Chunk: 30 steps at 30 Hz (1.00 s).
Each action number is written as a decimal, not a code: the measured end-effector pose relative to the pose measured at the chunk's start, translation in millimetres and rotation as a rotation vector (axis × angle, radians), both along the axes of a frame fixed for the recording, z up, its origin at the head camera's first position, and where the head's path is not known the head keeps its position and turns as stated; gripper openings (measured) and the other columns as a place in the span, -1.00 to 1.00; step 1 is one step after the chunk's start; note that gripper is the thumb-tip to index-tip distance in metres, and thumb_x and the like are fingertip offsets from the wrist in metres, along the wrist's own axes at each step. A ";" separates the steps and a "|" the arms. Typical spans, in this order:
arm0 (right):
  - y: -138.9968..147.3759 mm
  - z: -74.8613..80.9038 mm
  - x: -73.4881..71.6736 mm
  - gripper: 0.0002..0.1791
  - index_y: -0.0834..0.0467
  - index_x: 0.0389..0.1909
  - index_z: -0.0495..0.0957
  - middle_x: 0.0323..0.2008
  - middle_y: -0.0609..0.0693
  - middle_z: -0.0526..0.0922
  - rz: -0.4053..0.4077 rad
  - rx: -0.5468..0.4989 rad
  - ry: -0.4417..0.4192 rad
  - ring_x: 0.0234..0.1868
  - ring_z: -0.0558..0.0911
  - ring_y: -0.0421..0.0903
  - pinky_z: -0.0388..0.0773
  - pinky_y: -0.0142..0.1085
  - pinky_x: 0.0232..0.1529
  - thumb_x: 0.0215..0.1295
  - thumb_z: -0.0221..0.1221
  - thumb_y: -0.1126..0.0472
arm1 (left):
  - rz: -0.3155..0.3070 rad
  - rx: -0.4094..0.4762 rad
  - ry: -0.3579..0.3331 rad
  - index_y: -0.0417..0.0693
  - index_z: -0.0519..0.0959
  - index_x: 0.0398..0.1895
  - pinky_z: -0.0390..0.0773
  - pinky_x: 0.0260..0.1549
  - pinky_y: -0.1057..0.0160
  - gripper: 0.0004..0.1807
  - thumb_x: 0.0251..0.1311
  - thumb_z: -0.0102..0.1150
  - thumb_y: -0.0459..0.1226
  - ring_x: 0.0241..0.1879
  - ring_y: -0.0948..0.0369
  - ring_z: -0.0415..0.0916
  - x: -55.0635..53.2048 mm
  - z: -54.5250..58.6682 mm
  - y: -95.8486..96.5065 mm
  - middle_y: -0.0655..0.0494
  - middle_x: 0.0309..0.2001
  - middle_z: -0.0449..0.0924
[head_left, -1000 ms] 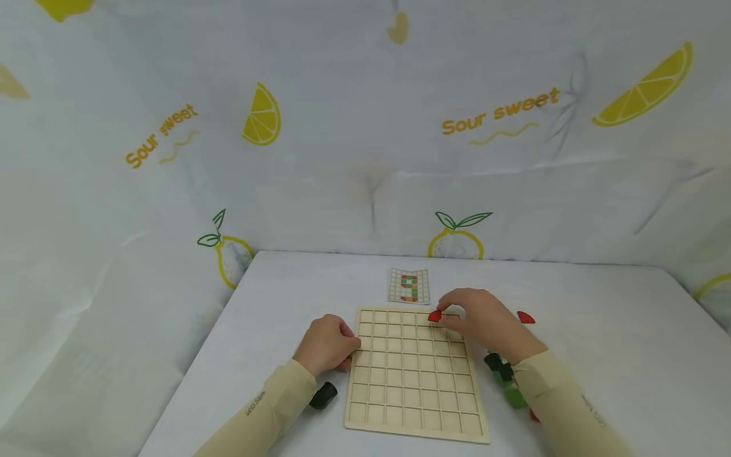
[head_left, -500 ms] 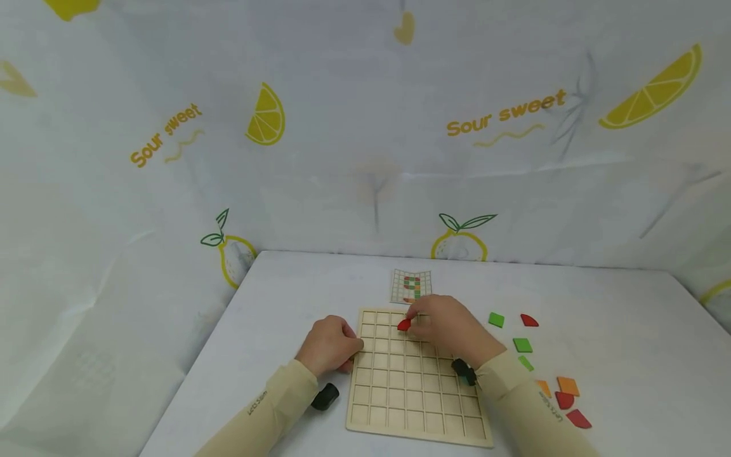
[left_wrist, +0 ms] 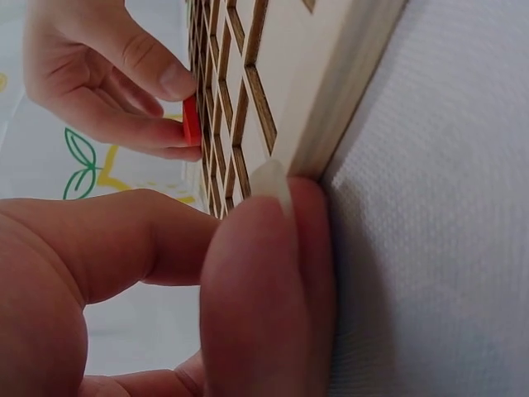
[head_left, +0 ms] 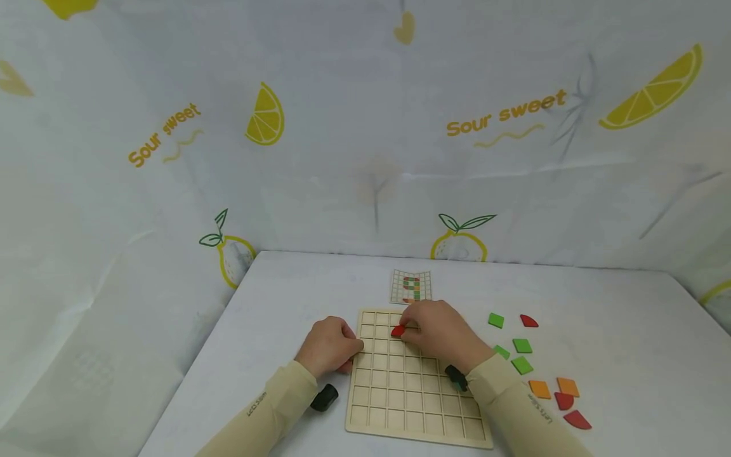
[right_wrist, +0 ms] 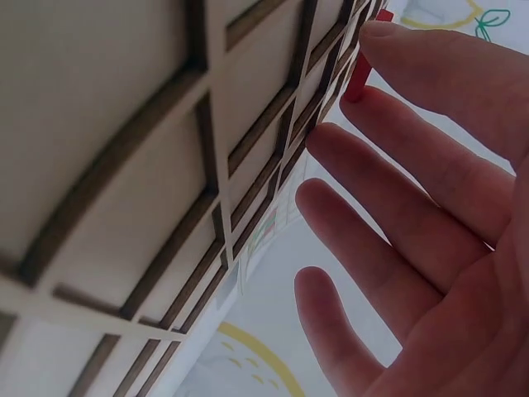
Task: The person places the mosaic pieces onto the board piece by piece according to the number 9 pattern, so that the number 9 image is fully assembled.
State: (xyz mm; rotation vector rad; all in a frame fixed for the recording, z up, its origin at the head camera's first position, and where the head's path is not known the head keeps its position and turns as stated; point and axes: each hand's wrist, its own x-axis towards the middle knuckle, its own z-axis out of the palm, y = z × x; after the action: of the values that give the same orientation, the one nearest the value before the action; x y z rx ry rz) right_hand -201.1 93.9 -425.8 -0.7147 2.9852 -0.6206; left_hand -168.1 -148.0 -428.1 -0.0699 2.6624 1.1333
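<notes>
A pale wooden grid board [head_left: 394,406] lies on the white table. My right hand [head_left: 442,333] pinches a red quarter-round tile [head_left: 397,331] between thumb and index finger, close over the squares near the board's far side. In the right wrist view the other three fingers spread away below the red tile [right_wrist: 360,76]. At the board's left edge, my left hand [head_left: 328,344] grips the rim with curled fingers. The left wrist view has its thumb [left_wrist: 252,273] against the board's side, one fingertip behind it close to the tabletop.
A small pattern card [head_left: 402,293] with a coloured figure on a grid lies behind the board. To the right are scattered several green tiles [head_left: 522,346], orange tiles [head_left: 539,389] and red tiles [head_left: 578,419]. A printed white cloth [head_left: 320,209] hangs behind the table.
My right hand has carried the red tile leftward and slightly nearer across the far rows, uncovering loose tiles at the right. My left hand has stayed at the board's edge.
</notes>
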 end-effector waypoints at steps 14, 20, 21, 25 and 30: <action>-2.4 -2.4 3.0 -0.92 0.01 -0.23 0.84 -0.15 -0.15 0.85 0.045 0.035 0.083 0.06 0.80 -0.03 0.64 0.02 0.20 0.30 0.50 0.13 | -0.009 -0.006 0.019 -0.07 0.62 -0.41 0.55 -0.52 0.29 -0.88 0.24 0.35 -0.25 -0.66 0.24 0.65 1.0 0.5 1.3 0.10 -0.65 0.67; -3.0 -2.3 3.1 -0.93 -0.01 -0.22 0.84 -0.11 -0.14 0.85 0.035 0.028 0.066 0.16 0.79 -0.01 0.63 0.02 0.22 0.32 0.49 0.14 | -0.003 -0.012 0.007 -0.06 0.61 -0.42 0.54 -0.51 0.29 -0.87 0.23 0.35 -0.25 -0.66 0.24 0.64 0.6 -0.5 1.0 0.12 -0.66 0.65; -3.1 -2.3 2.9 -0.93 -0.01 -0.22 0.84 -0.11 -0.14 0.84 0.034 0.029 0.065 0.17 0.78 -0.01 0.63 0.02 0.23 0.32 0.49 0.14 | -0.003 -0.013 0.006 -0.06 0.61 -0.42 0.54 -0.51 0.29 -0.87 0.24 0.35 -0.25 -0.66 0.24 0.65 0.5 -0.5 1.0 0.12 -0.67 0.65; -2.7 -2.0 2.7 -0.92 0.00 -0.21 0.84 -0.12 -0.14 0.83 0.029 0.030 0.066 0.17 0.78 0.00 0.62 0.04 0.26 0.31 0.49 0.14 | -0.007 -0.012 0.009 -0.07 0.61 -0.42 0.54 -0.50 0.28 -0.85 0.24 0.36 -0.24 -0.65 0.23 0.66 0.3 -0.6 1.1 0.11 -0.67 0.66; -1.9 -2.3 2.8 -0.92 0.01 -0.21 0.83 -0.14 -0.15 0.82 0.023 0.021 0.061 0.22 0.77 0.03 0.63 0.05 0.26 0.31 0.49 0.15 | -0.013 -0.011 0.014 -0.06 0.60 -0.43 0.54 -0.50 0.28 -0.85 0.24 0.36 -0.25 -0.65 0.23 0.66 0.5 -0.8 1.8 0.11 -0.68 0.66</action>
State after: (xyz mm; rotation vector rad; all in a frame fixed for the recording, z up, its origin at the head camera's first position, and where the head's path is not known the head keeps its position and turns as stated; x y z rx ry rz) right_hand -198.2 92.0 -428.2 -0.7790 3.0295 -0.5753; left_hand -167.6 -146.2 -428.9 -0.0466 2.6774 1.1185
